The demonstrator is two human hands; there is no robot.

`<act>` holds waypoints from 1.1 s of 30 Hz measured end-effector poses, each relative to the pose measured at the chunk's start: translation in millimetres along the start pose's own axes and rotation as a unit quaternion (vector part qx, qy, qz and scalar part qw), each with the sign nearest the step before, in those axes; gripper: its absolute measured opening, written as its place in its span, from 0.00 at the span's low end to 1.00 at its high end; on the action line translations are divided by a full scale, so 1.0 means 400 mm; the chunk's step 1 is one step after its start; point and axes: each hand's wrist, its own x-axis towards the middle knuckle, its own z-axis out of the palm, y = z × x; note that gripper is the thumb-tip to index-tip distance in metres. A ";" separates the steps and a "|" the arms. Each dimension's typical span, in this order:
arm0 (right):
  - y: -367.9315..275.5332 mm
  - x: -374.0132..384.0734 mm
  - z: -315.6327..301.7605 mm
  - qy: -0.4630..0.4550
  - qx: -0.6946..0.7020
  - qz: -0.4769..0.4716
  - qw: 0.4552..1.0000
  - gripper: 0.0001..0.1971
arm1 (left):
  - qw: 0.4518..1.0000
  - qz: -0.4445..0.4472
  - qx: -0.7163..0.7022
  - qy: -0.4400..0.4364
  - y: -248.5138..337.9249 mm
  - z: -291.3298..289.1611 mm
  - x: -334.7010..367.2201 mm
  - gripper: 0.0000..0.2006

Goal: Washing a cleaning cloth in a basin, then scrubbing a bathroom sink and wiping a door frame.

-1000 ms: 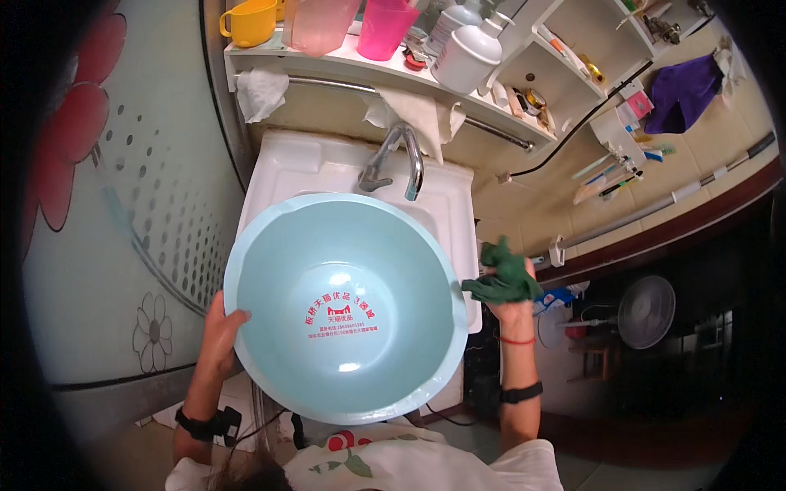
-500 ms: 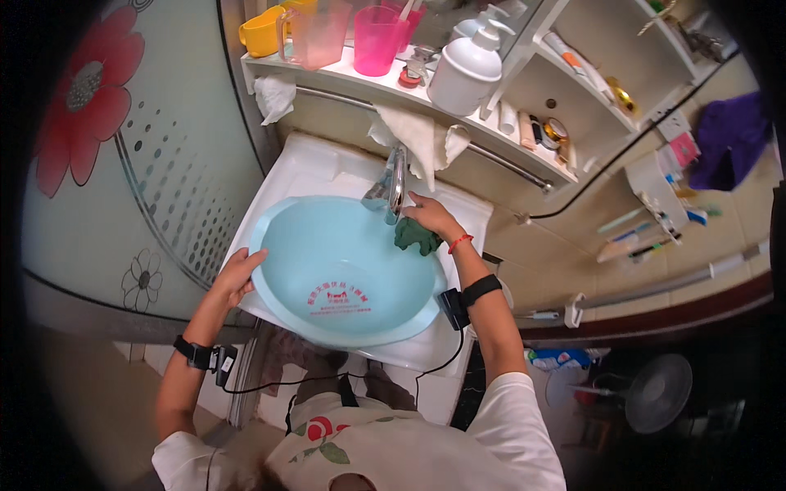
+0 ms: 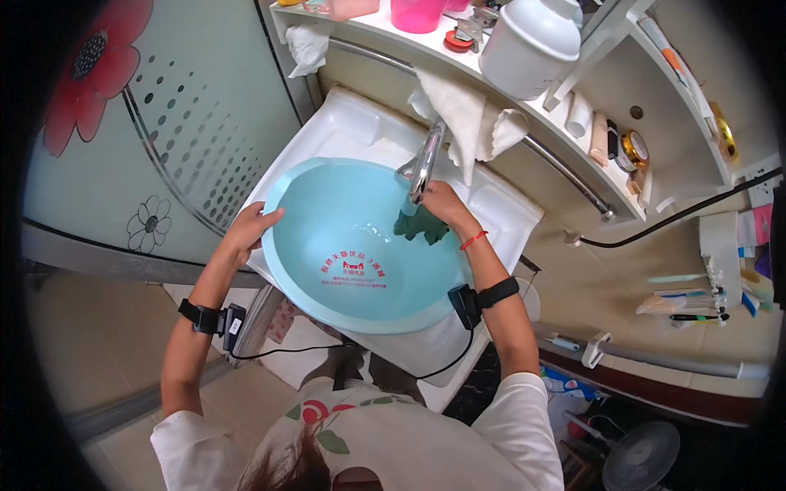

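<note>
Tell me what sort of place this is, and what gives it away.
Most likely a home bathroom or washroom: there is a white sink with a chrome faucet, what look like toothbrushes in a wall holder, and a frosted glass panel at the left.

From here, the faucet (image 3: pixel 427 164) hides some fingertips of the right hand (image 3: pixel 446 204) — the basin (image 3: pixel 327 204) covers most of the sink's (image 3: pixel 360 123) bowl, and the pink cup (image 3: pixel 416 15) is cut off up top.
</note>
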 end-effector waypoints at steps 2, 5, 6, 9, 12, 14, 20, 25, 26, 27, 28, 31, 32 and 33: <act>-0.006 0.003 0.022 -0.002 -0.052 0.016 0.999 0.22 | 1.000 0.020 -0.004 -0.005 -0.020 0.004 0.020 0.26; -0.001 -0.023 0.030 0.020 -0.094 0.029 0.995 0.19 | 0.999 0.047 -0.018 -0.009 -0.036 0.007 0.048 0.27; -0.010 -0.048 0.015 -0.010 -0.084 -0.006 0.996 0.19 | 0.999 0.049 -0.007 -0.006 -0.025 0.012 0.045 0.28; -0.040 -0.113 -0.013 -0.040 0.066 -0.012 0.997 0.18 | 0.997 0.072 0.003 0.026 -0.044 -0.013 0.051 0.32; -0.031 -0.173 -0.082 -0.010 0.289 0.063 0.955 0.17 | 0.974 0.154 0.056 0.156 -0.027 -0.010 0.019 0.28; 0.001 -0.203 -0.128 0.019 0.372 0.105 0.922 0.16 | 0.942 0.267 0.092 0.179 0.002 0.002 -0.015 0.25; 0.150 -0.243 -0.167 0.030 0.635 0.104 0.765 0.19 | 0.970 0.205 -0.083 -0.098 0.137 0.146 -0.130 0.17; 0.193 -0.238 -0.149 0.214 0.437 0.137 0.863 0.28 | 0.903 -0.017 -0.336 -0.268 0.134 0.259 -0.079 0.18; 0.200 -0.242 -0.149 0.210 0.288 0.151 0.922 0.30 | 0.904 -0.017 -0.335 -0.267 0.128 0.280 -0.066 0.18; 0.204 -0.249 -0.150 0.210 0.288 0.150 0.922 0.30 | 0.887 -0.069 -0.375 -0.260 0.121 0.307 -0.049 0.18; 0.199 -0.254 -0.143 0.245 0.179 0.066 0.951 0.26 | 0.868 -0.119 -0.413 -0.249 0.117 0.334 -0.034 0.18; 0.076 -0.256 -0.089 0.213 0.145 -0.093 0.962 0.17 | 0.899 -0.149 -0.387 -0.138 0.125 0.430 0.003 0.18; -0.036 -0.261 -0.048 0.120 0.327 -0.074 0.935 0.15 | 0.899 -0.145 -0.391 -0.130 0.102 0.450 0.042 0.18; -0.083 -0.254 -0.010 0.069 0.433 -0.051 0.897 0.13 | 0.883 -0.124 -0.427 -0.149 0.082 0.484 0.093 0.21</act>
